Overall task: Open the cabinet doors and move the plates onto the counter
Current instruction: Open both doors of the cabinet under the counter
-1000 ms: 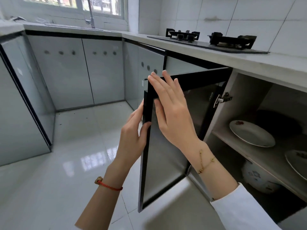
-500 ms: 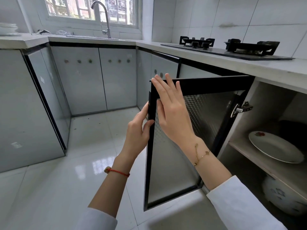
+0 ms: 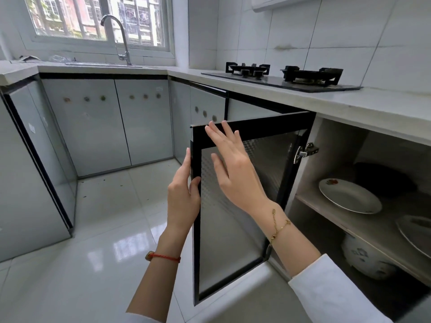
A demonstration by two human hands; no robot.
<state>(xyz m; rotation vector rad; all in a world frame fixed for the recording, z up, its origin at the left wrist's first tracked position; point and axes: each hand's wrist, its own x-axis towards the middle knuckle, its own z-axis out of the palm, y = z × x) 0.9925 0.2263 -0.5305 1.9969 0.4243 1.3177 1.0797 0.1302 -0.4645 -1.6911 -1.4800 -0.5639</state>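
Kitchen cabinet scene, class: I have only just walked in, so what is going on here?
A person has swung the black-framed, frosted-glass cabinet door wide open. The left hand grips its free vertical edge, while the right hand lies flat and open against the inner side. Inside, a white round plate with a small red mark rests on the wooden shelf; a second plate shows partly at the right edge. The pale grey counter holds no plates yet.

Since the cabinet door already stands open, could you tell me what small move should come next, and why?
Probably let go of the door and reach the right hand to the white plate on the shelf. The left hand grips the door's free edge, the right lies flat on its frame, and the plates sit exposed, none yet on the counter.
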